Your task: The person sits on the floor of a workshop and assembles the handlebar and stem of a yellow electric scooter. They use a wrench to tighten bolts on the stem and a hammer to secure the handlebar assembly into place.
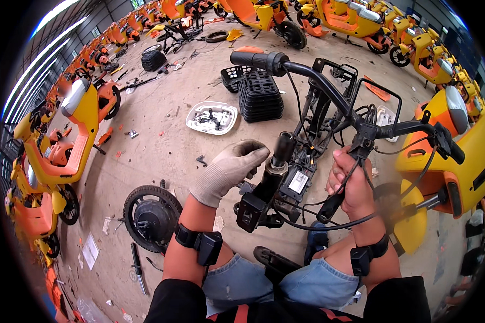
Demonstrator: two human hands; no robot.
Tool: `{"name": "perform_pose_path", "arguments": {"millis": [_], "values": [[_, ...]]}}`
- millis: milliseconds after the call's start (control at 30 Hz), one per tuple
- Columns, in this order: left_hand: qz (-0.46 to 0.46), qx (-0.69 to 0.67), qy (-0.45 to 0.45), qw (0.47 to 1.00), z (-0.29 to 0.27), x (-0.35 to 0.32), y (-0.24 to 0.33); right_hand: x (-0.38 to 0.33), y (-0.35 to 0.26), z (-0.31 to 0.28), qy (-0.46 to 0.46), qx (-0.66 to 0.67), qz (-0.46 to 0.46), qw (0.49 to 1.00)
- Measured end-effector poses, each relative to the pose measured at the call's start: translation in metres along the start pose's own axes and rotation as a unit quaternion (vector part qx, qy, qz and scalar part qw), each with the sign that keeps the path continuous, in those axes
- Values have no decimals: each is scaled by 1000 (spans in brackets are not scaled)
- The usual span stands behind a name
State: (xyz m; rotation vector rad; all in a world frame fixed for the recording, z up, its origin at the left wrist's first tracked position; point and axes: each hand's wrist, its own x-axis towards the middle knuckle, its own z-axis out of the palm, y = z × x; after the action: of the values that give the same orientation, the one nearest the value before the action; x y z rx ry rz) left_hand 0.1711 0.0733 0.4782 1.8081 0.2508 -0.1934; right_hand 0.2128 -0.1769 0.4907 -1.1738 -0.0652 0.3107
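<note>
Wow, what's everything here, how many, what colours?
Scooters: many, yellow and orange, left, right and back.
Handlebar: one, black, in the right hand.
Bike frame: one, black, ahead, centre.
Basket stacks: two, black, floor ahead.
Trays: two, white, mid-floor and behind the handlebar.
Loose wheel: one, black, floor, near left.
Rod: one, black and silver, floor, lower left.
Paper sheet: one, white, floor, left.
Scraps: many, mixed colours, floor.
Shoe: one visible, blue, lower centre.
Shorts: one pair, light blue, bottom.
Arm straps: two, black, left and right.
Left hand: one, pale glove, beside the frame's tube.
Right hand: one, bare, around the handlebar stem.
</note>
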Motion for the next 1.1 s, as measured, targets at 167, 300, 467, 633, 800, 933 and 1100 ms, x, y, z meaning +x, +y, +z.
{"name": "perform_pose_path", "arguments": {"millis": [167, 300, 467, 633, 800, 933, 1100], "values": [[62, 104, 56, 991, 20, -7, -13, 3, 2, 3, 11, -13, 2, 1000], [34, 75, 74, 994, 17, -13, -9, 7, 1, 5, 15, -16, 11, 1000], [-47, -37, 125, 990, 24, -14, -9, 15, 6, -9, 9, -16, 13, 1000], [-30, -78, 123, 989, 26, -17, -31, 14, 13, -13, 23, -64, 14, 998], [-15, -126, 193, 973, 32, -27, -29, 10, 20, -22, 3, -52, 15, 999], [-39, -313, 127, 940, 18, -30, -27, 22, 26, -26, -21, -63, 4, 998], [-70, -459, 79, 882, -1, -21, -18, 32, 24, -23, -37, -81, -1, 996]]}}
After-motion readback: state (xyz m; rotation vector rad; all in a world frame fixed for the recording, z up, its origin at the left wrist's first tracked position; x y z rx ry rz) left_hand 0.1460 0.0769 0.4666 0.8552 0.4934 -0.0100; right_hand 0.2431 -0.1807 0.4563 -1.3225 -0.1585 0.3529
